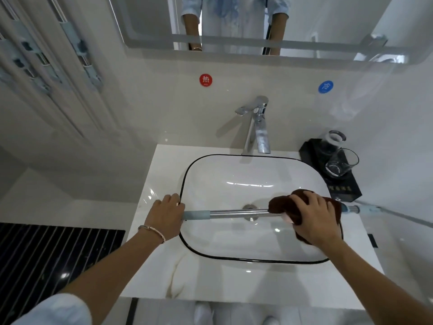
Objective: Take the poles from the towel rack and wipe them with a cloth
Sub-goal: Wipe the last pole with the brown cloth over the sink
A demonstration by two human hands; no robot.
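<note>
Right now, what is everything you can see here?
mirror: one, top of wall
stickers: two, red and blue, wall below mirror
towel rack: one, white with pale blue clips, left wall
counter: one, white, centre
sink: one, white, black rim, in counter
tap: one, chrome, behind sink
tray: one, black, counter's right rear
glasses: two, clear, on tray
pole: one, silver, pale blue ends, across sink
cloth: one, dark brown, round pole
bracelet: one, silvery, left wrist
left hand: grips pole's left end
right hand: holds cloth on pole
</note>
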